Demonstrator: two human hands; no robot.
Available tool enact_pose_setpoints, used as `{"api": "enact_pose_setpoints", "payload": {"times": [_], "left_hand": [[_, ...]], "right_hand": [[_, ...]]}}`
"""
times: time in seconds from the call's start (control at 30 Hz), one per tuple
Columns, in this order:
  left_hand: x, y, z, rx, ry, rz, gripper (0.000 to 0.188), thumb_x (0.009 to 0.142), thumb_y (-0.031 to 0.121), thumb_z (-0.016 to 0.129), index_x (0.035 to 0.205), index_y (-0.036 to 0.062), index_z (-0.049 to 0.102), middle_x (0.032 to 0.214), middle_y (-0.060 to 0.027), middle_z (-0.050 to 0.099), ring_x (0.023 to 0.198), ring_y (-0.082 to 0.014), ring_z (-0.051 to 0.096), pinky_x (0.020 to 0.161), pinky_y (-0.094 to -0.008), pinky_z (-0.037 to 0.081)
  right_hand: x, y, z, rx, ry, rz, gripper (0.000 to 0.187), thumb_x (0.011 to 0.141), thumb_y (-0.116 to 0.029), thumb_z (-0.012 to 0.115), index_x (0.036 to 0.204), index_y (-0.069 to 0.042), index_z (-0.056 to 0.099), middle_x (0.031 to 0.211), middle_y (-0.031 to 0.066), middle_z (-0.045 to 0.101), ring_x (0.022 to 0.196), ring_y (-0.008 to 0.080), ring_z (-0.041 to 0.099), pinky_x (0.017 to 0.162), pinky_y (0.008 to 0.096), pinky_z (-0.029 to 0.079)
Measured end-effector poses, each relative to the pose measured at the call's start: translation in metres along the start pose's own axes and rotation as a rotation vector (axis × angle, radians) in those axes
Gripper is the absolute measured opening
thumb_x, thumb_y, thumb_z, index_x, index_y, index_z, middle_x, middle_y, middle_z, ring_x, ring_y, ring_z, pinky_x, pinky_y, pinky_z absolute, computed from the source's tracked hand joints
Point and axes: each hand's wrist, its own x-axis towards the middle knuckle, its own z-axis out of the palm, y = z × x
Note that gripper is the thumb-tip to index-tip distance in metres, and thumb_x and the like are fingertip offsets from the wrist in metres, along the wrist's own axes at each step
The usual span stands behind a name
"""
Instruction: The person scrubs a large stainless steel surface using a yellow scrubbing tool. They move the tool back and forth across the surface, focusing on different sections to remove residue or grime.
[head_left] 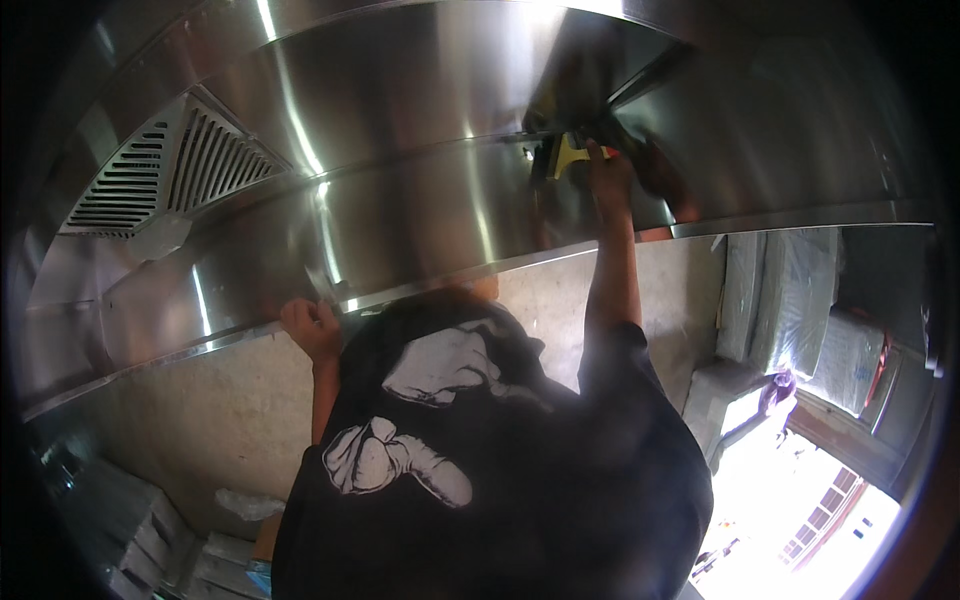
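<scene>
Vent grille (180, 165) left on steel hood (420, 200); wrapped packages (800, 300) right, below hood.

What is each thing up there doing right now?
Left hand: gripping the lower edge of the steel hood.
Right hand: raised, holding a yellow tool against the hood.
Slotted filter: set in the hood, tilted.
Wrapped bundles: stacked, covered in plastic.

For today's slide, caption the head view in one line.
A person in a black shirt presses a yellow tool against a stainless steel hood.
</scene>
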Motion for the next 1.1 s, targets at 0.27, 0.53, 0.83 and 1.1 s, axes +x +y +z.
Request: {"api": "enact_pose_setpoints", "payload": {"times": [0.27, 0.53, 0.83, 1.1], "left_hand": [[0.003, 0.004, -0.003, -0.025, 0.026, 0.043, 0.018, 0.077, 0.010, 0.063, 0.073, 0.0061, 0.047, 0.075, -0.0117, 0.049, 0.079, -0.0341, 0.050, 0.075, -0.0463, 0.038], [0.001, 0.007, -0.002, -0.004, -0.009, 0.027, 0.017, 0.079, 0.010, 0.062, 0.074, 0.0047, 0.047, 0.079, -0.0116, 0.049, 0.080, -0.0331, 0.049, 0.074, -0.0455, 0.038], [-0.001, -0.003, -0.003, -0.013, 0.016, 0.041, 0.016, 0.079, 0.008, 0.062, 0.075, 0.0042, 0.047, 0.080, -0.0104, 0.049, 0.081, -0.0310, 0.049, 0.075, -0.0436, 0.038], [0.000, 0.011, -0.006, -0.017, -0.010, 0.003, 0.015, 0.079, 0.009, 0.062, 0.077, 0.0043, 0.048, 0.081, -0.0109, 0.049, 0.082, -0.0322, 0.050, 0.075, -0.0435, 0.038]], "right_hand": [[-0.014, 0.000, 0.004, -0.019, -0.044, 0.065, 0.045, 0.091, -0.042, 0.068, 0.081, 0.001, 0.072, 0.071, 0.0147, 0.070, 0.072, 0.0274, 0.072, 0.069, 0.0437, 0.053], [-0.039, -0.008, 0.008, -0.064, -0.392, 0.123, 0.043, 0.094, -0.038, 0.069, 0.066, -0.006, 0.063, 0.057, 0.0005, 0.058, 0.052, 0.0095, 0.056, 0.051, 0.0306, 0.042], [-0.003, 0.024, -0.005, -0.210, -0.022, -0.226, 0.041, 0.095, -0.035, 0.067, 0.071, -0.002, 0.066, 0.060, 0.0050, 0.061, 0.055, 0.0110, 0.060, 0.052, 0.0328, 0.044], [-0.019, -0.002, 0.016, 0.401, -0.064, 0.461, 0.032, 0.096, -0.033, 0.067, 0.087, -0.003, 0.066, 0.059, 0.0057, 0.058, 0.048, 0.0135, 0.056, 0.047, 0.0312, 0.042]]}}
